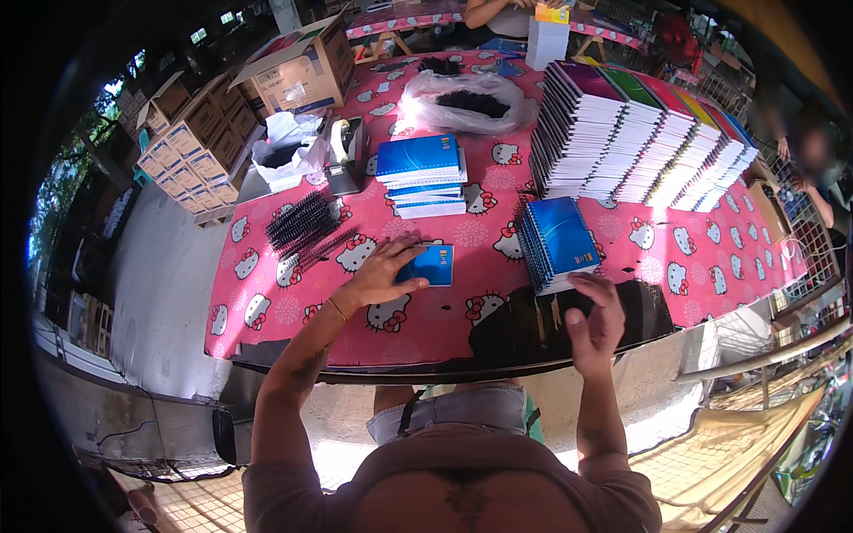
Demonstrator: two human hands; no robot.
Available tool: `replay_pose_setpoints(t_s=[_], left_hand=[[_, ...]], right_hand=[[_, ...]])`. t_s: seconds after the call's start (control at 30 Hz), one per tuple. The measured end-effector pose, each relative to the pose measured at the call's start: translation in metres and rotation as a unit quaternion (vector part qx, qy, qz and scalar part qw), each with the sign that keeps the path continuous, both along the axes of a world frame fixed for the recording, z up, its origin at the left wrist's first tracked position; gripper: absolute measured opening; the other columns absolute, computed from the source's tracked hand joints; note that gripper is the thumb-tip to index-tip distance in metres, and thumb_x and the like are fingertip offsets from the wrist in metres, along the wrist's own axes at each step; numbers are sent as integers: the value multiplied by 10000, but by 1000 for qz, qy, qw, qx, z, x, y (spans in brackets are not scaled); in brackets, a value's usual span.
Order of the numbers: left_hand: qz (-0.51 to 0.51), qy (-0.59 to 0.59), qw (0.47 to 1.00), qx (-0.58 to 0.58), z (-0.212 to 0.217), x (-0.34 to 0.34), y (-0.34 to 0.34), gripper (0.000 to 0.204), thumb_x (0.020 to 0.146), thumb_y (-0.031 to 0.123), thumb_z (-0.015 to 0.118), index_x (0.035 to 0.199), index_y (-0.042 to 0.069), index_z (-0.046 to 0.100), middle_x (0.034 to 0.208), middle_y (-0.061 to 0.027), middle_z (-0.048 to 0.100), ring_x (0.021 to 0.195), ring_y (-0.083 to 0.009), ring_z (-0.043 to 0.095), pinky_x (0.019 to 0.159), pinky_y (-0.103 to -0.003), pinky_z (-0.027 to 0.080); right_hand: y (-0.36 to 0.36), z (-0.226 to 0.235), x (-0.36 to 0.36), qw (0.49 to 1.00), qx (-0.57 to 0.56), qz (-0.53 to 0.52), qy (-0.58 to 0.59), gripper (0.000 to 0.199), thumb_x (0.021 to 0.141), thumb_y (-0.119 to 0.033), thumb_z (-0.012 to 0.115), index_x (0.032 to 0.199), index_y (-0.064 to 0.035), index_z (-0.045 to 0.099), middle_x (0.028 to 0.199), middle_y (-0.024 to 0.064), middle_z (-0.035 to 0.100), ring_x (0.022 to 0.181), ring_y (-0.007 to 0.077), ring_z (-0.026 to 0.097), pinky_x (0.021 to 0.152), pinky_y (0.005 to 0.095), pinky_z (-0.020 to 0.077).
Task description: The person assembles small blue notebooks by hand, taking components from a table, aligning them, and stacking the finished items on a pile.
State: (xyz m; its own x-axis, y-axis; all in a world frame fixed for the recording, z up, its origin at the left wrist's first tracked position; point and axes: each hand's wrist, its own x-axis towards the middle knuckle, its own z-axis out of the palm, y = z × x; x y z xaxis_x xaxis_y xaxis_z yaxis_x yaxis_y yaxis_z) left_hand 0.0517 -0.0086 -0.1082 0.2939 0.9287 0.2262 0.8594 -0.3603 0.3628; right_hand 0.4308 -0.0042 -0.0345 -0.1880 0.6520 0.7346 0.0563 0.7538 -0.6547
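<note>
A small blue-covered notebook [435, 265] lies flat on the pink cartoon-print tablecloth in front of me. My left hand [388, 274] grips its left side, fingers at the far edge and thumb at the near corner. To the right, a short stack of blue spiral notebooks [560, 235] has its black coils on the left side. My right hand [597, 322] is open just below this stack, thumb and fingers apart, with nothing in it. Loose black spiral coils [304, 224] lie in a heap left of my left hand. Beyond the small notebook sits a pile of blue-covered pads [419, 169].
Tall rows of spiral notebooks [613, 133] fill the far right. A tape dispenser [346, 155], a plastic bag [289, 151] and a cardboard box [298, 71] stand far left. A clear bag of black coils [466, 102] lies behind. Another person's hands hold pads at the back.
</note>
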Motion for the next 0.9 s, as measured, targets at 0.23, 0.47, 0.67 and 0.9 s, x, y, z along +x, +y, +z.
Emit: replay_pose_setpoints(t_s=[0.23, 0.47, 0.67, 0.9], left_hand=[[-54, 198, 977, -51, -2, 72, -139, 895, 794, 459, 768, 1492, 76, 359, 1570, -216, 270, 1424, -469, 296, 1163, -578, 245], [-9, -192, 969, -152, 37, 49, -103, 521, 783, 143, 798, 1253, 38, 601, 1258, -169, 618, 1161, -319, 613, 949, -395, 500], [60, -297, 952, 43, 15, 39, -85, 423, 780, -13, 730, 1190, 35, 639, 1080, -121, 667, 977, -218, 666, 826, -311, 510], [108, -304, 938, 131, -10, 79, -90, 403, 808, -37, 638, 1201, 46, 610, 1089, -146, 576, 1032, -302, 569, 876, -364, 479]], right_hand=[[-52, -59, -53, 916, 59, 206, -338, 520, 773, -200, 808, 1244, -74, 629, 1235, 125, 629, 1157, 314, 593, 932, 428, 500], [-13, -98, -75, 920, -149, 228, -283, 583, 831, -164, 760, 1366, -139, 529, 1218, 131, 625, 1040, 261, 652, 858, 379, 525], [1, -79, -110, 936, -248, 226, -103, 555, 868, -150, 739, 1363, -107, 493, 1158, 115, 634, 983, 182, 639, 838, 327, 520], [-11, -109, -122, 932, -309, 185, -37, 462, 803, -71, 794, 1206, -85, 568, 1114, 84, 645, 1024, 145, 609, 869, 303, 496]])
